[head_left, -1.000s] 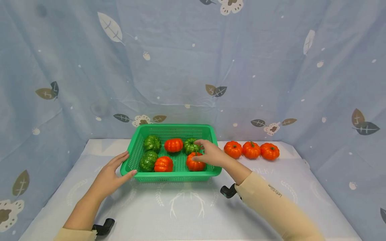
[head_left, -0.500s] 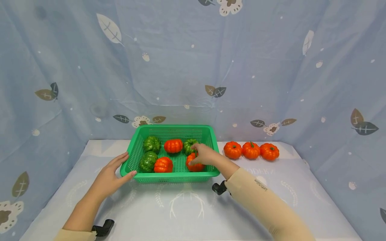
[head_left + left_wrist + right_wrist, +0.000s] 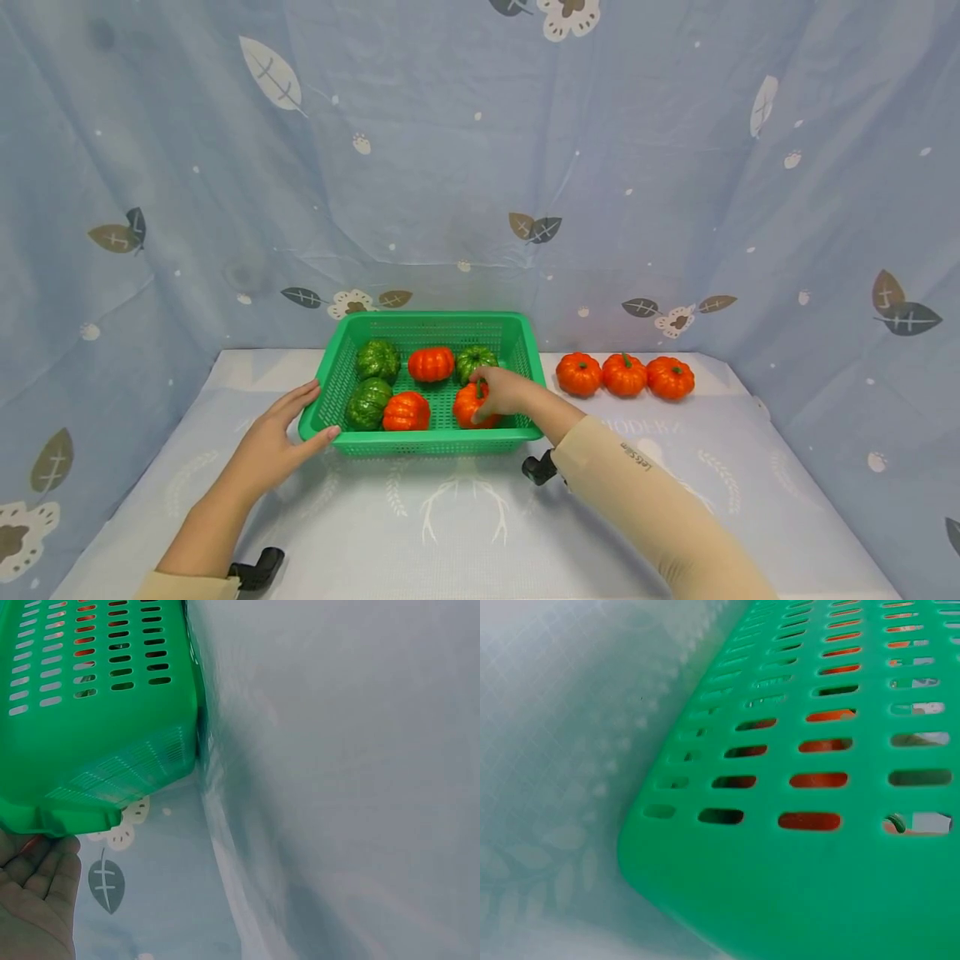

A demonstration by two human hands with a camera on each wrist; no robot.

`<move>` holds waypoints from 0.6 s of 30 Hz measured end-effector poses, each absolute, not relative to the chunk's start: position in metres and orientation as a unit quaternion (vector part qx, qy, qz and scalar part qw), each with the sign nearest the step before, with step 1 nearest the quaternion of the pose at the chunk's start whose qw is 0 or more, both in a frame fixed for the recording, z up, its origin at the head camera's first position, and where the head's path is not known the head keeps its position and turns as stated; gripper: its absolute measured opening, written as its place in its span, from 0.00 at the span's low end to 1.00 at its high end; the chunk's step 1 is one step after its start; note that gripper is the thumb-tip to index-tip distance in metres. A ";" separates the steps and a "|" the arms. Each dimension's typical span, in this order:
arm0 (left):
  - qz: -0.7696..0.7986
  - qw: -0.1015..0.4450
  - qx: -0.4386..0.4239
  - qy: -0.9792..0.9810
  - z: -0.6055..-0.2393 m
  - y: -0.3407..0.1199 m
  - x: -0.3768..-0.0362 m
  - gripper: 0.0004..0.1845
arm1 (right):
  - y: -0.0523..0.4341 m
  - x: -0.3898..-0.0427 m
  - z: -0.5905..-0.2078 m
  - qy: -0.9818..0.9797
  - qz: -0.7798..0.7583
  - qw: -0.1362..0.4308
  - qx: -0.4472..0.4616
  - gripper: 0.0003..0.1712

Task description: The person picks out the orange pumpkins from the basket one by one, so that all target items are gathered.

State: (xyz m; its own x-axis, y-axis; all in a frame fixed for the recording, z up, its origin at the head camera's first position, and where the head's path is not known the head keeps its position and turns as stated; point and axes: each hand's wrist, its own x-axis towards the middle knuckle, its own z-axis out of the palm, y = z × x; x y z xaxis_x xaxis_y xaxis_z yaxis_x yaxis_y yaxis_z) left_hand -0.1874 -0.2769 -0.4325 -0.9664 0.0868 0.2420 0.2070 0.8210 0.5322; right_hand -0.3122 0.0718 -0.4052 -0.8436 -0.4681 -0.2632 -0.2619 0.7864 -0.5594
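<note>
A green slotted basket (image 3: 427, 443) stands mid-table, holding three green pumpkins and three orange ones. My right hand (image 3: 501, 393) reaches over its right front corner, fingers curled on the front-right orange pumpkin (image 3: 467, 408), whose stem shows beside the thumb. My left hand (image 3: 281, 429) lies with straight fingers against the basket's left front corner. The left wrist view shows that basket corner (image 3: 97, 712) above the left hand's fingers (image 3: 41, 881). The right wrist view is filled by the basket wall (image 3: 817, 855), with orange pumpkin (image 3: 821, 780) showing through the slots.
Three orange pumpkins (image 3: 624, 375) sit in a row on the table, right of the basket near the back. Blue leaf-print cloth (image 3: 480, 167) hangs behind and at both sides. The white patterned tabletop (image 3: 465, 517) stretches in front of the basket.
My right hand has drawn in to the left and closed on the front-right orange pumpkin, which has shifted slightly left. The left hand and basket have stayed put.
</note>
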 end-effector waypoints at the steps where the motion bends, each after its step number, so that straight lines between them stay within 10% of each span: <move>1: -0.288 0.105 -0.078 -0.949 -0.433 -0.277 -0.187 0.47 | 0.071 -0.312 -0.405 0.925 -0.259 0.197 -0.196 0.42; 18: -0.292 0.102 -0.076 -0.948 -0.432 -0.276 -0.188 0.46 | 0.086 -0.304 -0.386 0.906 -0.335 0.165 -0.198 0.43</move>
